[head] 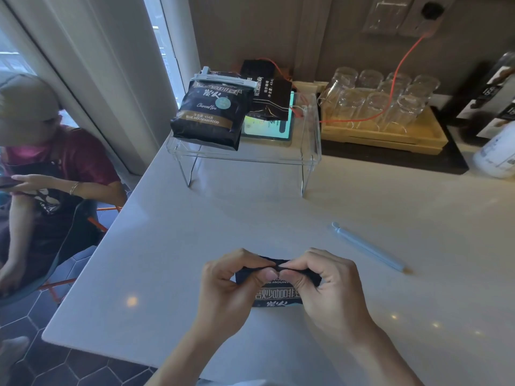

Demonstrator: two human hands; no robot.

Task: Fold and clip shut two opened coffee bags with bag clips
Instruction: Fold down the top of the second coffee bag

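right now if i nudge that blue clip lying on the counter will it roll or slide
The clip is a long, thin stick lying flat on the smooth counter, so it would probably slide or spin rather than tip. It looks like light plastic, so a small push should move it. If its body is rounded, it might roll a little.

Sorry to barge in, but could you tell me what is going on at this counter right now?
A person is closing opened coffee bags. Both hands, left hand and right hand, pinch the folded top of a black coffee bag on the white counter. A light blue bag clip lies unused to the right of it. A second coffee bag already wears a clip and sits on the clear riser at the back.
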